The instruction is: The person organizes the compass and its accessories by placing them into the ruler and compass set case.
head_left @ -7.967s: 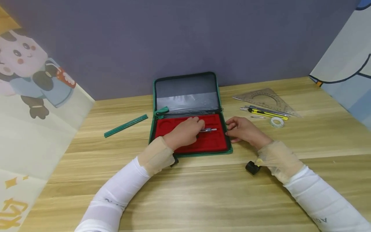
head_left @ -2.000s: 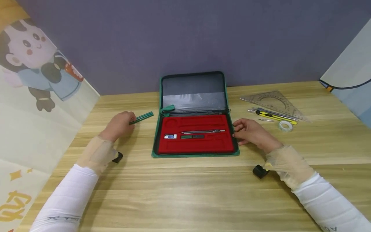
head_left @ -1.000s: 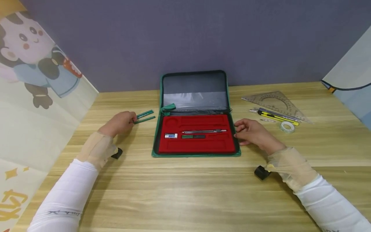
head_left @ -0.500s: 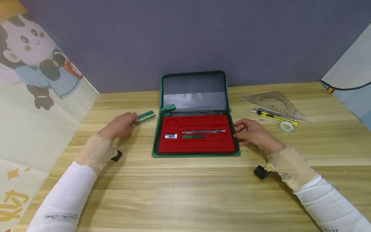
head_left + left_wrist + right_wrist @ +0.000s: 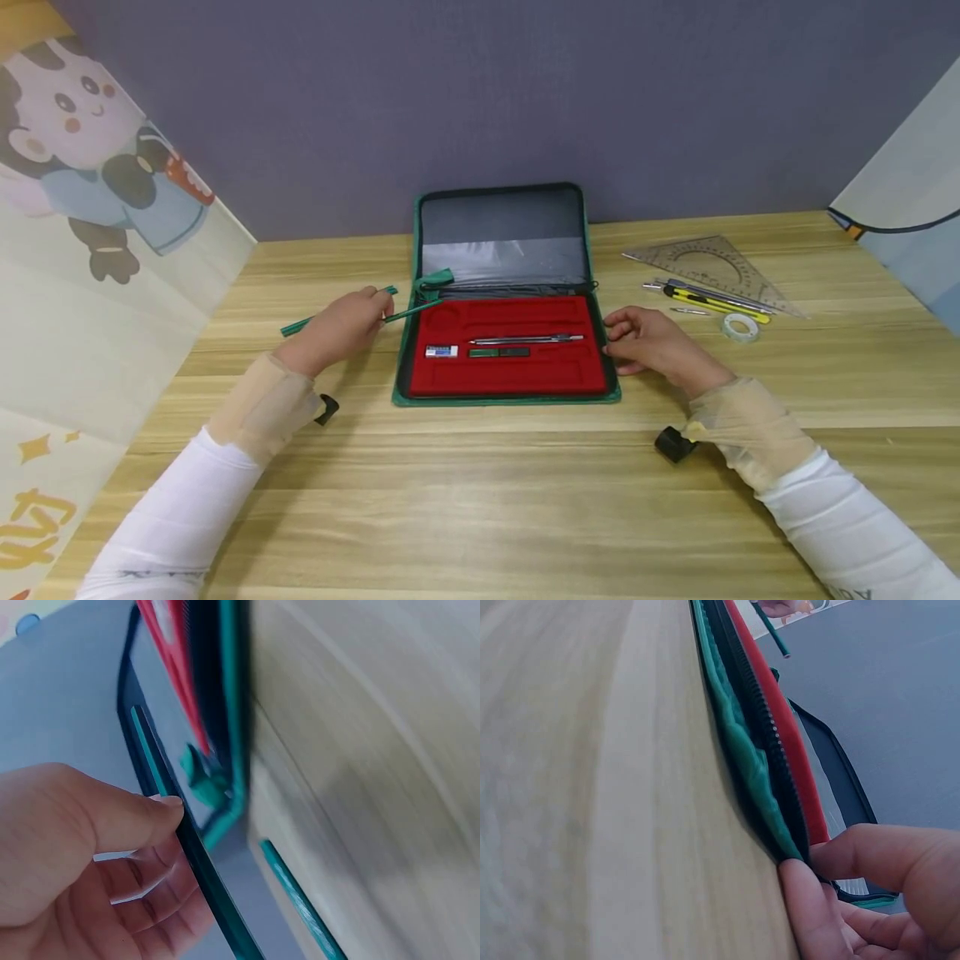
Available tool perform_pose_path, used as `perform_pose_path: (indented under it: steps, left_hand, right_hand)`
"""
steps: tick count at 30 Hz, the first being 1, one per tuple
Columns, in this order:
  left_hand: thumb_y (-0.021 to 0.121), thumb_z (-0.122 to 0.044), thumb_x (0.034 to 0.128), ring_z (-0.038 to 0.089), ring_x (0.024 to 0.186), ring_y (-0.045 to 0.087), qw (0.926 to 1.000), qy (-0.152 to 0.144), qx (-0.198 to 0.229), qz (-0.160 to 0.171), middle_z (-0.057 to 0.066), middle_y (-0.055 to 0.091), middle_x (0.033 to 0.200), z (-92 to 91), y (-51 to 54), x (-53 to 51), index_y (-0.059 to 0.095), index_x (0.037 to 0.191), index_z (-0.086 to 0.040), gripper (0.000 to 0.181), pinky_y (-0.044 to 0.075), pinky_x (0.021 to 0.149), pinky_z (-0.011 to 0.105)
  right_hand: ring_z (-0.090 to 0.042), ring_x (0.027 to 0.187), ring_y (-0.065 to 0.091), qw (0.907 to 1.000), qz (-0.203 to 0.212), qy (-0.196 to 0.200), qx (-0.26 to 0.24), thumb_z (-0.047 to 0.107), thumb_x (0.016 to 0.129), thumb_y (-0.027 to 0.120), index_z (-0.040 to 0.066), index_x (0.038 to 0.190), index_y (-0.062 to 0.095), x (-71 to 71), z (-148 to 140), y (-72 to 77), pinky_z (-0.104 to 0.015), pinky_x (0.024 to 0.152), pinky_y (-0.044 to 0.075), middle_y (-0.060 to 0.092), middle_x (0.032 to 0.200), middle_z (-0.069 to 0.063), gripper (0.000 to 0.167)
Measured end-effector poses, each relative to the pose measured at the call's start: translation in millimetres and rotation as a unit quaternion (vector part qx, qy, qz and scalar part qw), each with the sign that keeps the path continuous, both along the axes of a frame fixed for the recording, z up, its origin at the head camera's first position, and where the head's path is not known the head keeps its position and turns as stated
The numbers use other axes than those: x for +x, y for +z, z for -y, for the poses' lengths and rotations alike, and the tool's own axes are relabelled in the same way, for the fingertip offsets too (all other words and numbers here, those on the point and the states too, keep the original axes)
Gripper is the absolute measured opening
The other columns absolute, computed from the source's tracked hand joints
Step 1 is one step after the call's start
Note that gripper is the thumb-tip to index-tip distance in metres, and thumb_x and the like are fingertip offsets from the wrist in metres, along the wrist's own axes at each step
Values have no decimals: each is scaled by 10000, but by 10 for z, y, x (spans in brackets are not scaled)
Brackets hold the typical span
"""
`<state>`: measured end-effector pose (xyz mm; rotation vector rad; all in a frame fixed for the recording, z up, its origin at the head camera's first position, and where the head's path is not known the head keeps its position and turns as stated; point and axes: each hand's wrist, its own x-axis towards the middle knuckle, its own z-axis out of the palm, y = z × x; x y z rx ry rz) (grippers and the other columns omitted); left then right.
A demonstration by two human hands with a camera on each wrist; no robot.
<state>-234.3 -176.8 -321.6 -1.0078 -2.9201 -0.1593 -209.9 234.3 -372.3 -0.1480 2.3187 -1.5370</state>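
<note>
My left hand (image 5: pixel 337 329) pinches a dark green pencil (image 5: pixel 206 874) between thumb and fingers, raised off the wooden table. Its tip reaches over the left edge of an open zippered case (image 5: pixel 517 380) with a red moulded tray. A second green pencil (image 5: pixel 296 892) lies on the table beneath that hand, partly hidden in the head view. At the case's right edge, my right hand (image 5: pixel 656 343) pinches the green zippered rim (image 5: pixel 757 769) between thumb and finger. The tray holds an eraser (image 5: pixel 441 352), a silver compass (image 5: pixel 525 340) and a small green-and-black piece (image 5: pixel 498 353).
Right of the case lie a clear set square (image 5: pixel 705 260), a yellow utility knife (image 5: pixel 716 304), a silver pen-like tool beside it, a short metal piece (image 5: pixel 689 312) and a roll of tape (image 5: pixel 740 327). A grey partition (image 5: pixel 495 100) stands behind the case.
My left hand has left the case, gone to the two pencils, separated them and lifted one rightward toward the case. The tray now shows the eraser and compass uncovered. My right hand stays at the rim.
</note>
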Motion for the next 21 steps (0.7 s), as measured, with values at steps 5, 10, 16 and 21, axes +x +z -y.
perform_pose_path:
  steps: [5, 10, 16, 21]
  left_hand:
    - [524, 94, 857, 262, 742, 569, 9999, -119, 33, -61, 126, 575, 837, -161, 42, 75, 550, 930, 21, 106, 499, 683, 368]
    - [520, 97, 854, 236, 758, 548, 9998, -157, 66, 72, 114, 573, 838, -298, 75, 117, 552, 924, 15, 112, 492, 688, 357]
    - [574, 47, 871, 237, 792, 576, 9997, -232, 107, 61, 120, 596, 876, -493, 71, 139, 563, 947, 6, 88, 515, 720, 353]
    - [575, 31, 883, 223, 849, 577, 9989, -218, 120, 385, 122, 597, 941, -674, 90, 199, 567, 1008, 11, 126, 521, 750, 323]
  right_hand:
    - [-57, 730, 569, 10000, -5, -4, -11, -4, 875, 574, -130, 1303, 352, 1, 5, 10, -265, 594, 556, 449, 996, -115, 497]
    - [-56, 728, 572, 10000, 1, -34, -6, -9, 878, 571, -128, 1298, 357, -6, -3, 3, -266, 593, 557, 447, 988, -113, 486]
    - [-54, 731, 573, 10000, -22, -5, -27, -5, 875, 572, -133, 1302, 351, -8, -3, -7, -262, 583, 554, 452, 991, -111, 497]
    - [-55, 733, 569, 10000, -9, -6, -32, -3, 875, 574, -130, 1307, 351, -3, 1, -7, -263, 587, 555, 451, 1000, -114, 502]
